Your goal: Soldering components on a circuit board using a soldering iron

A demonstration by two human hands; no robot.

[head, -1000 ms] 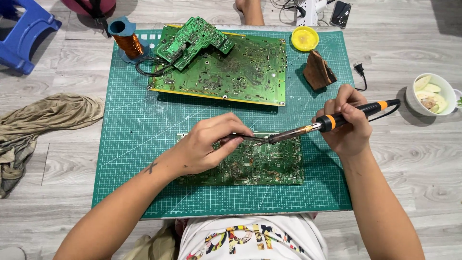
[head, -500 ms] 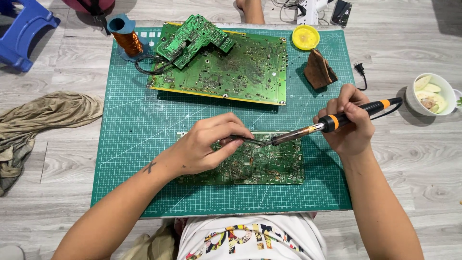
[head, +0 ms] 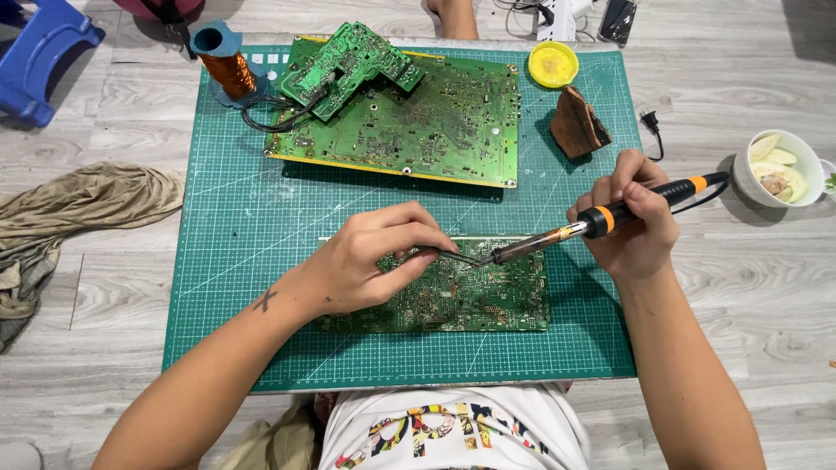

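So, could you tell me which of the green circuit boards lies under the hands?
The small near board, alone at the mat's front edge; the other two lie stacked at the back, untouched.

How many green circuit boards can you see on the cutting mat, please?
3. One small board lies tilted on top of the large board at the mat's far side; a third board lies near the person, under the left hand. Others could be hidden beneath.

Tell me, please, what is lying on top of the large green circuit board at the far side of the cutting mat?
A smaller green circuit board lies tilted across the large board's left corner, with a black cable looping from under it. Whatever that part of the large board carries is covered.
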